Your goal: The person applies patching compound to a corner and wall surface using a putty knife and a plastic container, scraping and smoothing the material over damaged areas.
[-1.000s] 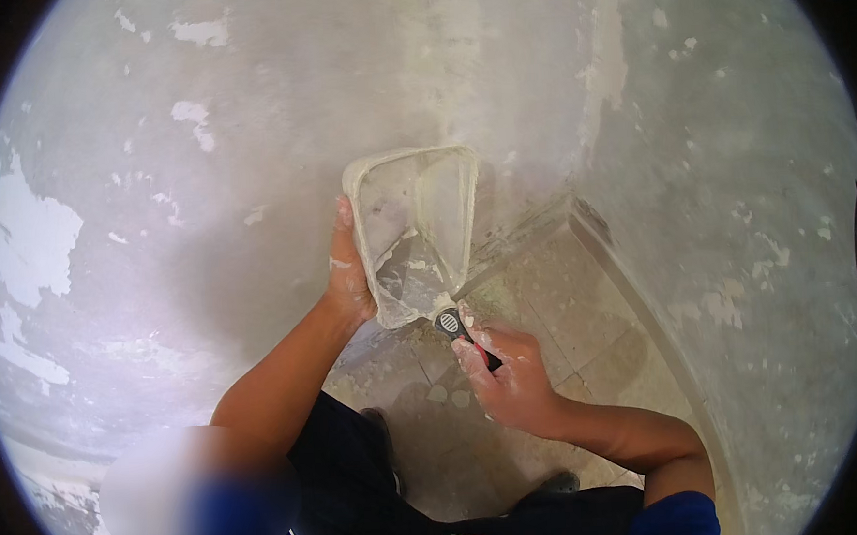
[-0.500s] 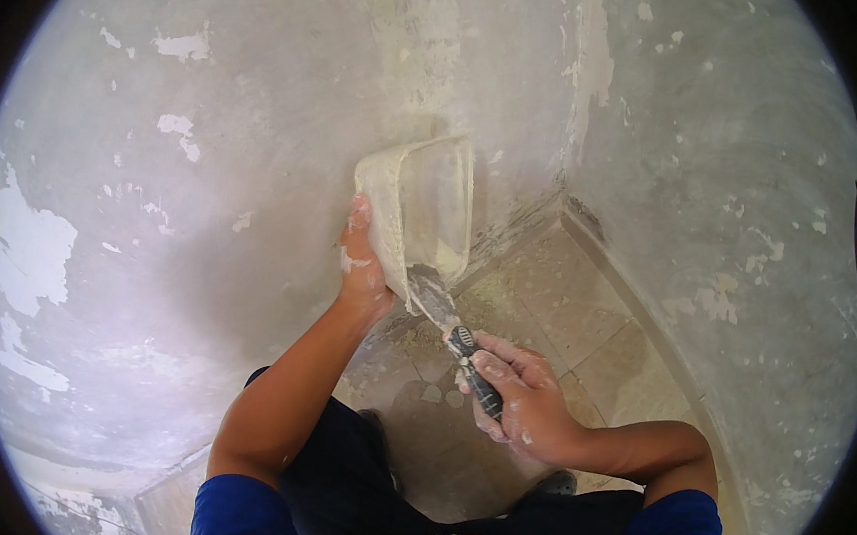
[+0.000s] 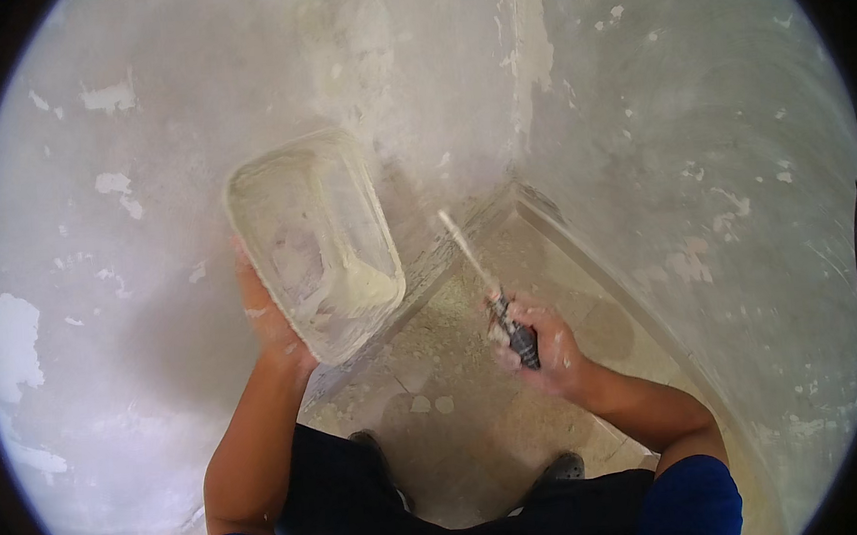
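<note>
A rectangular, whitish see-through plastic tub [image 3: 280,212] is tilted with its mouth facing me. Pale filler paste [image 3: 362,286] lies in its lower end and smears its walls. My left hand [image 3: 268,310] grips the tub from its left side and underneath, fingers mostly hidden behind it. In my right hand [image 3: 539,344] is a putty knife [image 3: 517,335] with a black handle, its blade pointing up and left, seen nearly edge-on with pale paste along it. The blade is apart from the tub, to its right. White residue coats my right fingers.
A grey plastered wall [image 3: 178,106] with white patches meets a second wall [image 3: 704,156] at a corner ahead. Below lies a tiled floor [image 3: 456,421] with crumbs and splashes. My shoes [image 3: 565,468] stand near the lower edge.
The tub has moved left and turned, so its inside now faces me. The putty knife has come out of the tub and moved right, its blade turned edge-on.
</note>
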Available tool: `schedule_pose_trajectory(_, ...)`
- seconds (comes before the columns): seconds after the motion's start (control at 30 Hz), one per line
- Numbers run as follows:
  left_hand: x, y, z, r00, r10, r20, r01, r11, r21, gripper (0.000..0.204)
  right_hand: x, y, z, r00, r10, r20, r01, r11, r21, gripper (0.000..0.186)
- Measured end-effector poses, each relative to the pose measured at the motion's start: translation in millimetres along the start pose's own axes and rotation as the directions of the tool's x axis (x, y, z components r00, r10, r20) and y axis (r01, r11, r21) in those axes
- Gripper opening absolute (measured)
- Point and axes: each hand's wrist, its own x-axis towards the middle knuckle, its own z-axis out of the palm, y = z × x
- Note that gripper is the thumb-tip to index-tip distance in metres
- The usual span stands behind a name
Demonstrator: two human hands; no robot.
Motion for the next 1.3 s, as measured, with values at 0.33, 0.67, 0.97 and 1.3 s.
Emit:
schedule_pose_trajectory(0.33,-17.4,28.7,-25.9,0.993,-0.047,0.111,0.048,0.999,-0.002,0.075,154.9,54.6,-48.8,0.752,-0.351,-0.559,0.131,0.909,-0.394,0.021)
schedule_pose_trajectory(0.67,-22.5,31.7,-34.3,0.988,-0.096,0.124,0.092,0.995,0.041,0.072,227.2,145.3,-21.0,0.185,-0.84,-0.509,0.153,0.537,-0.83,0.049)
schedule_pose_trajectory(0.97,-25.4,29.0,-58.4,0.995,-0.078,0.062,0.073,0.995,0.071,0.07,234.8,171.7,26.5,0.232,-0.958,-0.168,0.335,0.241,-0.911,0.034)
schedule_pose_trajectory(1.3,-14.8,12.5,-40.7,0.987,-0.136,0.087,0.134,0.991,0.027,0.061,204.9,191.5,4.6,0.26,-0.946,-0.194,0.282,0.267,-0.922,0.028)
